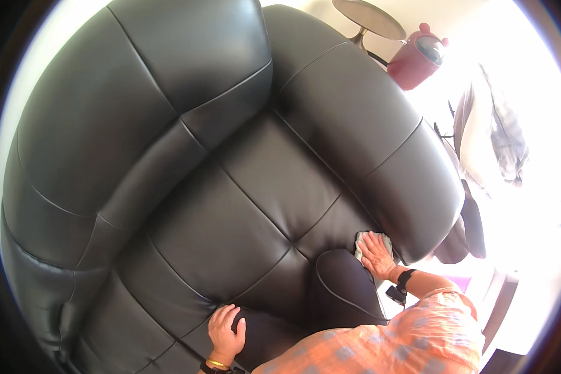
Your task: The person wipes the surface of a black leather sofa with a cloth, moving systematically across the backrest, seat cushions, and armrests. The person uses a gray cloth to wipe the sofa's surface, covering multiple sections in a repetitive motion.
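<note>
A black leather sofa [219, 205] fills most of the head view, its seat marked by crossing seams. My right hand [377, 256] lies flat over a folded grey cloth [361, 240], pressing it on the front of the seat, close beside the sofa's armrest [378, 126]. Part of the cloth is hidden under my palm and fingers. At the lower middle, my left hand [226, 331] rests palm down on the seat with nothing visible in it, the thumb apart from the fingers. Between my hands a dark rounded form [343, 280], apparently my clothed knee, is against the seat.
The tall sofa backrest [135, 103] rises on the left. Past the armrest stand a round pedestal side table [369, 18] and a red bin with ear-shaped knobs [413, 58]. Pale garments [486, 131] hang at the right, where bright glare washes out detail.
</note>
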`<state>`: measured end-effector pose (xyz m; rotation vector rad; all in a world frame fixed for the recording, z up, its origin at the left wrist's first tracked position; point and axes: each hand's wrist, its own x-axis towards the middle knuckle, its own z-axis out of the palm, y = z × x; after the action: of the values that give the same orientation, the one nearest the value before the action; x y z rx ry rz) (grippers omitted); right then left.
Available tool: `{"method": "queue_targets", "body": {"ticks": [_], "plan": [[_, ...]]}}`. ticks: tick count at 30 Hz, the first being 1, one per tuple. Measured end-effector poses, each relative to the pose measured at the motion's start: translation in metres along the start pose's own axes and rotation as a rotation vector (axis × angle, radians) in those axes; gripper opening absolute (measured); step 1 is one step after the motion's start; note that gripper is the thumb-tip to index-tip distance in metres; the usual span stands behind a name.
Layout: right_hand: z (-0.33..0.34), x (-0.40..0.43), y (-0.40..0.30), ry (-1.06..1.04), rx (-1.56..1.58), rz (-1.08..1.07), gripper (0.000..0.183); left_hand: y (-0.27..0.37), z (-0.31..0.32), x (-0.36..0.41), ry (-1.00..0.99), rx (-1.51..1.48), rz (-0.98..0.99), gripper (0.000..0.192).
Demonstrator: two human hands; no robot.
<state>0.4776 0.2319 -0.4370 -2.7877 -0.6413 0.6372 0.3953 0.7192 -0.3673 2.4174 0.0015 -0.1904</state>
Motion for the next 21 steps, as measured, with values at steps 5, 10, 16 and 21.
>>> {"method": "queue_targets", "body": {"ticks": [5,10,16,21], "plan": [[-0.029,0.079,-0.008,0.105,0.072,-0.096,0.055,-0.007,0.003,-0.004,-0.010,0.029,0.004,0.029],[-0.054,0.201,-0.024,0.360,0.138,-0.111,0.055,0.003,0.003,-0.003,-0.022,0.049,-0.031,0.027],[-0.058,0.239,-0.067,0.453,-0.104,-0.025,0.056,0.007,0.001,-0.007,0.002,0.103,-0.031,0.026],[-0.038,0.245,-0.173,0.160,-0.209,-0.836,0.061,0.010,-0.001,-0.006,0.009,0.079,-0.038,0.025]]}}
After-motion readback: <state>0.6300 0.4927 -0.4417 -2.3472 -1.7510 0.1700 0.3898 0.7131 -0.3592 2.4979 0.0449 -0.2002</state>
